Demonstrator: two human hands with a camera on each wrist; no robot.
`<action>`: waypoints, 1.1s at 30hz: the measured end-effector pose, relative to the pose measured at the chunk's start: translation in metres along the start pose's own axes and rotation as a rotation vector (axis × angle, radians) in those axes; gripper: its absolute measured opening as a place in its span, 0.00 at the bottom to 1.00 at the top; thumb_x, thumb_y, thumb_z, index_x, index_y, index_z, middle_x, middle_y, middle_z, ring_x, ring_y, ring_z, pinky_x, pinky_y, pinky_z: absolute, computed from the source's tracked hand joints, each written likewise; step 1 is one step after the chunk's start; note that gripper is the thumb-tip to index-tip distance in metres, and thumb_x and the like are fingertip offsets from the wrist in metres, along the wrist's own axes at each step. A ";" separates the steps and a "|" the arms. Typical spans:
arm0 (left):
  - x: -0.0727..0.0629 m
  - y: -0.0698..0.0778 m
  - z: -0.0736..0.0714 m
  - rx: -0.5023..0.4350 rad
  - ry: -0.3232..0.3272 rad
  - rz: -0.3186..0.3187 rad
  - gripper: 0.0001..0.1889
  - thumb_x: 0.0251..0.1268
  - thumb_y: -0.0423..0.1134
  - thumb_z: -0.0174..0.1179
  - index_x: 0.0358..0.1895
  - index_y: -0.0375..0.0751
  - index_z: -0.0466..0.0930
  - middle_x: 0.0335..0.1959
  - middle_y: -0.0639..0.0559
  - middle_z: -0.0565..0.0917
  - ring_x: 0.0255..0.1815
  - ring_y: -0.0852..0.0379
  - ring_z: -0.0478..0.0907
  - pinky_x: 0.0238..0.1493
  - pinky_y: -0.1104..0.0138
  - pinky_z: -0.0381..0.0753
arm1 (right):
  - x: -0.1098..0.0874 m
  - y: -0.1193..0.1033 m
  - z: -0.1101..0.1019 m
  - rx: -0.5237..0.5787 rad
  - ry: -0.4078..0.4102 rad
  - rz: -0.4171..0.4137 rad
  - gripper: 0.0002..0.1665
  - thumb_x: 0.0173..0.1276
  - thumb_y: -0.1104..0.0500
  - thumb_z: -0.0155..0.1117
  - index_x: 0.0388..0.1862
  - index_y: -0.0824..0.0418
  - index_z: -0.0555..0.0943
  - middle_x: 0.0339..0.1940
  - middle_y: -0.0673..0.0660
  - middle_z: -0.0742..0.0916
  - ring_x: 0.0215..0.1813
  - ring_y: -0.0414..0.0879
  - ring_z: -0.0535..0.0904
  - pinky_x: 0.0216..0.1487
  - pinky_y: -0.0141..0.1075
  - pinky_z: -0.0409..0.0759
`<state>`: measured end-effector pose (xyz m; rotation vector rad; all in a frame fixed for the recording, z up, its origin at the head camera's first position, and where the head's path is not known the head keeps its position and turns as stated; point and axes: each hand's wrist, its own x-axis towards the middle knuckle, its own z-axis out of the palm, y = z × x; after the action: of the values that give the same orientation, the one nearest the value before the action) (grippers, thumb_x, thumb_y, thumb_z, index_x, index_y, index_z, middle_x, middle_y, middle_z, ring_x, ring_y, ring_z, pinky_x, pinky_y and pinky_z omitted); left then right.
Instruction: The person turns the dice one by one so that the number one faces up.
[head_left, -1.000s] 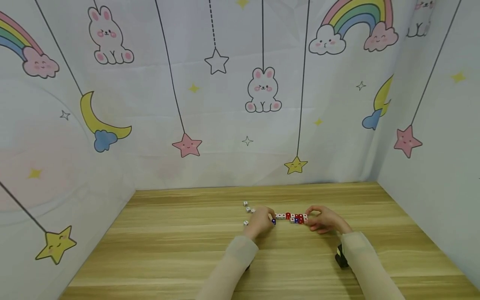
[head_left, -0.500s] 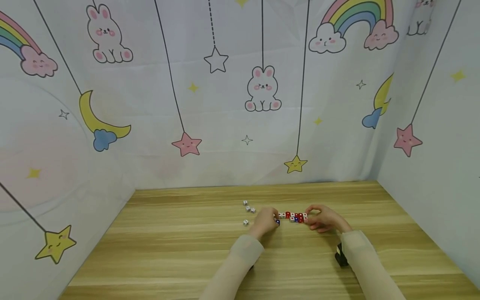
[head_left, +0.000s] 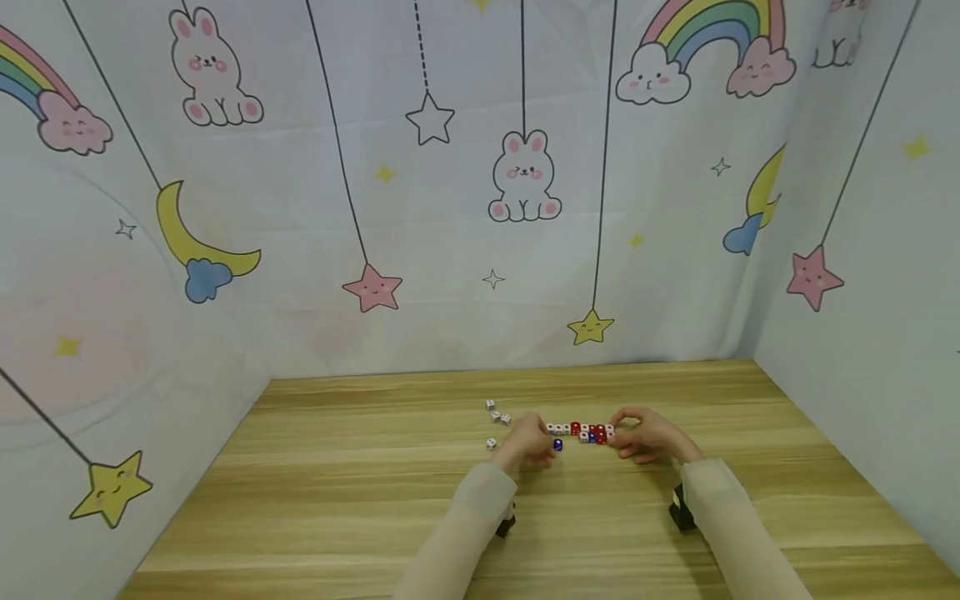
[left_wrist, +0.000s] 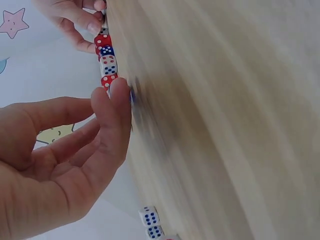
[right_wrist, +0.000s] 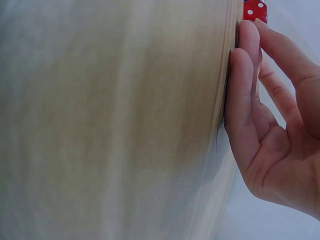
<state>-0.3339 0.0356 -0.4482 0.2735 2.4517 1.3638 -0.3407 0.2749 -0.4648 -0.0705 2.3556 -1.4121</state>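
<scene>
Small dice form a back row (head_left: 566,429) of white and red ones, with a shorter front row (head_left: 592,437) of white, blue and red ones along its right part. My left hand (head_left: 527,439) is at the back row's left end, fingers bent loosely. Just right of these fingers a blue die (head_left: 558,445) stands apart on the table; in the left wrist view the fingertips mostly cover it. My right hand (head_left: 647,435) holds the right end of the rows between thumb and index finger. In the right wrist view a red die (right_wrist: 256,11) shows beyond its fingertips.
Several loose white dice lie left of my left hand, among them a near one (head_left: 491,444) and a far one (head_left: 491,405). The wooden table (head_left: 337,483) ends at a printed cloth backdrop (head_left: 450,333). A black wrist device (head_left: 681,510) sits under the right sleeve.
My left hand moved right with the blue die, let go of it and drew back slightly left. The blue die now stands nearer the front row. My right hand stays in place.
</scene>
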 end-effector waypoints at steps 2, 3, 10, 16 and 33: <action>0.000 0.001 0.002 -0.051 -0.011 -0.013 0.04 0.54 0.22 0.50 0.32 0.27 0.74 0.26 0.36 0.83 0.14 0.56 0.77 0.22 0.67 0.79 | 0.000 0.000 0.000 0.007 -0.001 -0.001 0.21 0.59 0.59 0.61 0.49 0.63 0.69 0.18 0.48 0.82 0.22 0.38 0.78 0.21 0.32 0.75; 0.000 0.002 0.004 -0.072 -0.014 -0.020 0.05 0.54 0.23 0.51 0.33 0.27 0.74 0.26 0.35 0.83 0.14 0.58 0.75 0.22 0.68 0.79 | 0.000 0.000 0.001 0.008 -0.001 -0.003 0.20 0.59 0.59 0.61 0.49 0.63 0.70 0.18 0.48 0.82 0.22 0.38 0.78 0.21 0.32 0.75; 0.005 0.006 0.015 -0.182 -0.023 -0.066 0.10 0.58 0.25 0.50 0.43 0.25 0.72 0.31 0.37 0.83 0.15 0.62 0.73 0.24 0.69 0.79 | 0.000 -0.001 0.002 0.007 0.006 -0.002 0.21 0.59 0.58 0.61 0.49 0.63 0.70 0.19 0.48 0.82 0.22 0.37 0.78 0.20 0.32 0.75; 0.006 0.009 0.019 -0.213 -0.040 -0.072 0.12 0.57 0.25 0.51 0.44 0.24 0.71 0.33 0.36 0.82 0.16 0.61 0.75 0.25 0.69 0.80 | 0.000 -0.001 0.002 0.010 0.005 0.007 0.22 0.59 0.58 0.62 0.51 0.63 0.69 0.19 0.48 0.82 0.23 0.37 0.78 0.21 0.32 0.75; 0.000 0.006 -0.007 -0.180 0.019 0.019 0.08 0.58 0.29 0.52 0.39 0.29 0.74 0.34 0.34 0.82 0.32 0.43 0.82 0.31 0.60 0.81 | 0.000 0.001 0.002 0.022 0.011 0.004 0.21 0.58 0.59 0.62 0.49 0.63 0.70 0.19 0.47 0.83 0.22 0.37 0.78 0.21 0.32 0.75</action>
<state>-0.3368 0.0336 -0.4396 0.2427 2.3270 1.5890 -0.3399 0.2738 -0.4662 -0.0522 2.3478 -1.4399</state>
